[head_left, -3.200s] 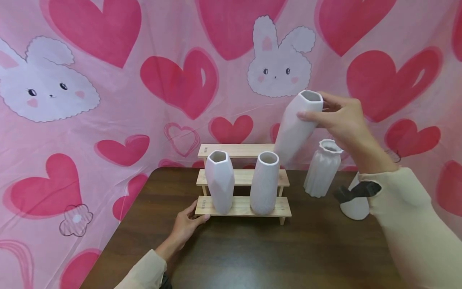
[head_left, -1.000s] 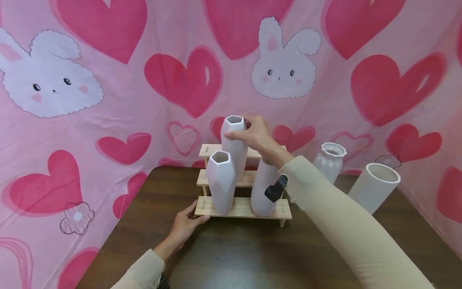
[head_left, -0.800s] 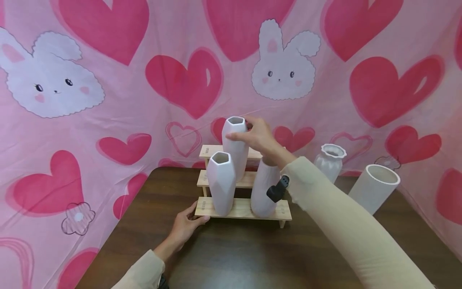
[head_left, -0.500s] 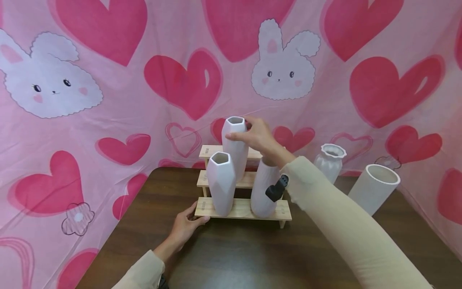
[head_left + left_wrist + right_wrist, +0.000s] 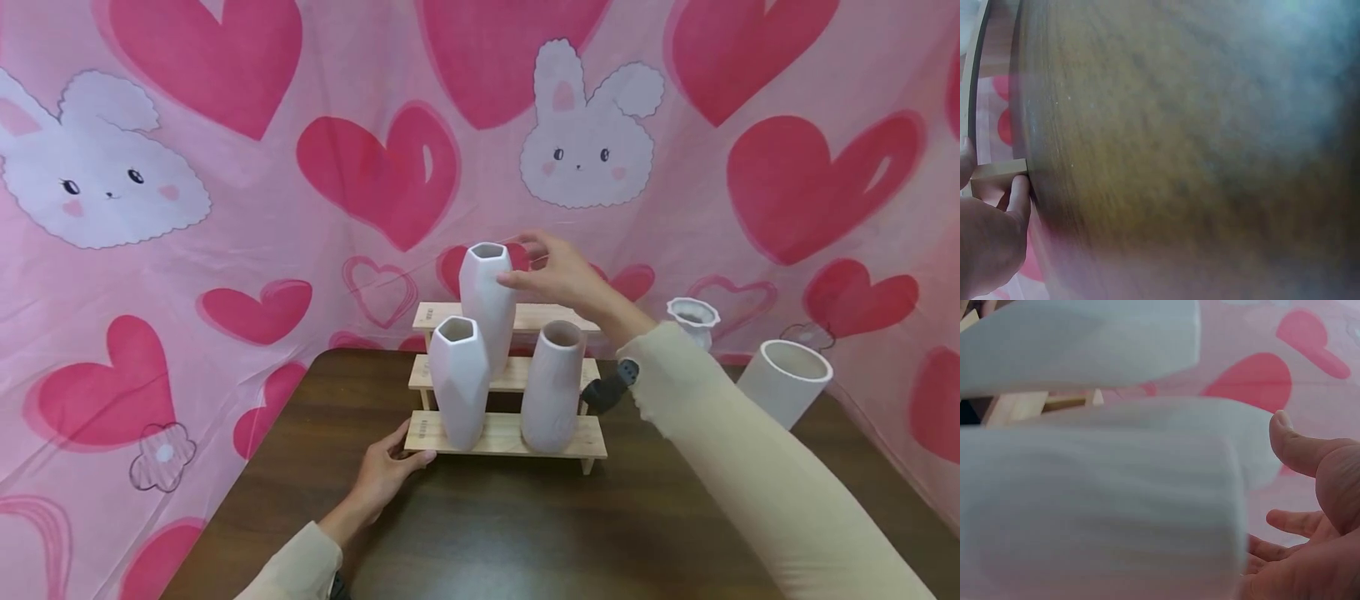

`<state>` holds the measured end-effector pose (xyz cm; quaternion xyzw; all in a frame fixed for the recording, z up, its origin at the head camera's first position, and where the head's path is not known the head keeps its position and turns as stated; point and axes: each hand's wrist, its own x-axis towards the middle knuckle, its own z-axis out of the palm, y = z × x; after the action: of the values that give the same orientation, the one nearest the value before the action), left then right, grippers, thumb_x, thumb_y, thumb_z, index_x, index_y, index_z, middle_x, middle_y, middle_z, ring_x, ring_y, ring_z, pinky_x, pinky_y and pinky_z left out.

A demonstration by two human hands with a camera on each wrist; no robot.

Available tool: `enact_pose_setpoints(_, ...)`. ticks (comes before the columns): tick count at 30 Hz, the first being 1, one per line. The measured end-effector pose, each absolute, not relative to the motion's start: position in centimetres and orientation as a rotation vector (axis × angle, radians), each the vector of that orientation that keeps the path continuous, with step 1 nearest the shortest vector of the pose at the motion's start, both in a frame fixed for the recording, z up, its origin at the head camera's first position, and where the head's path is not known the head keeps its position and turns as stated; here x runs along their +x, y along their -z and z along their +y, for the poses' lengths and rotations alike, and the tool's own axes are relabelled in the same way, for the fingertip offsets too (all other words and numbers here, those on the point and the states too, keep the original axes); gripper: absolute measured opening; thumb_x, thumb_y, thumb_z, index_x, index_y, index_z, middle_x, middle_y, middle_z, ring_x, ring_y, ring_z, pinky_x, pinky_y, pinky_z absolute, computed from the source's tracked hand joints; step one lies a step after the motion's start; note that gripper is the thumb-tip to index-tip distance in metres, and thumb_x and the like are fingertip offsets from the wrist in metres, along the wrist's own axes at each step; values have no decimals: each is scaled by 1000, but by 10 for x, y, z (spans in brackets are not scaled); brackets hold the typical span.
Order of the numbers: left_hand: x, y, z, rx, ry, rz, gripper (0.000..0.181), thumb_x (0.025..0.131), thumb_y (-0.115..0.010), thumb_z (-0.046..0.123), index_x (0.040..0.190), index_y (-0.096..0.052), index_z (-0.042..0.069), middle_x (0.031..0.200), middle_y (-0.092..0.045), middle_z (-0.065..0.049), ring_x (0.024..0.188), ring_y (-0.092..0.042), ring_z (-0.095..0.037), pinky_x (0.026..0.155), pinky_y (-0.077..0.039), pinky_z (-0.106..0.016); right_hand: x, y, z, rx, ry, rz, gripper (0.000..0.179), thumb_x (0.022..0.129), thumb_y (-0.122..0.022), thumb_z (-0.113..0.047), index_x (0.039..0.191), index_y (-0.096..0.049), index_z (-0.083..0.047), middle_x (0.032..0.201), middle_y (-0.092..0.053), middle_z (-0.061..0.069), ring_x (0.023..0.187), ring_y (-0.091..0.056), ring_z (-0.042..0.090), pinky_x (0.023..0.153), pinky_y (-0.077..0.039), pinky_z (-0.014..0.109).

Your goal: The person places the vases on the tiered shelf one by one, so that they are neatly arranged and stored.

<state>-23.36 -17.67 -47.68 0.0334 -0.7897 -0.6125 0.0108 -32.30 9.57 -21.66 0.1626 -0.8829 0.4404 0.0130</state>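
A three-tier wooden display stand (image 5: 502,433) stands on the table. My left hand (image 5: 381,473) grips the left end of its lowest shelf; in the left wrist view, fingers (image 5: 1019,197) lie against a stand leg. A faceted white vase (image 5: 486,292) rises upright from the middle shelf, its base partly hidden. Just right of its rim is my right hand (image 5: 566,273), fingers spread and holding nothing. In the right wrist view, the thumb (image 5: 1297,447) is clear of the vases. On the lowest shelf stand another faceted vase (image 5: 459,383) and a round-mouthed vase (image 5: 553,392).
Right of the stand are a ruffled-rim white vase (image 5: 693,317) and a tilted white cylindrical vase (image 5: 787,379), both partly behind the right sleeve (image 5: 750,450). Beneath everything is a dark wooden table (image 5: 510,533). A pink heart-print cloth (image 5: 480,183) hangs behind.
My right hand brought the faceted vase from the right onto the middle shelf, then let go and drew back rightward. The left hand kept its hold on the stand.
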Motion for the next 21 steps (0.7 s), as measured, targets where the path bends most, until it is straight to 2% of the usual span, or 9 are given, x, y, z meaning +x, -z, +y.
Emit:
enact_pose_setpoints(9,-234,478,-177,85,1893,-2460,77,80,-79,18,145,-40,1,142,-45,-23,127,-47,-32,92,-50,-37,-310,215,141,463,-1322,-2710,81,81,-76,-42,148,-35,-20,146,-43,13,132,-41,32,101,-41,57)
enact_pose_setpoints(21,-234,477,-176,92,1866,-2494,78,81,-79,21,146,-39,2,143,-44,-22,130,-44,-32,98,-46,-42,-284,244,219,374,-1340,-2609,78,85,-73,-40,150,-33,-23,148,-40,15,129,-41,41,98,-39,63)
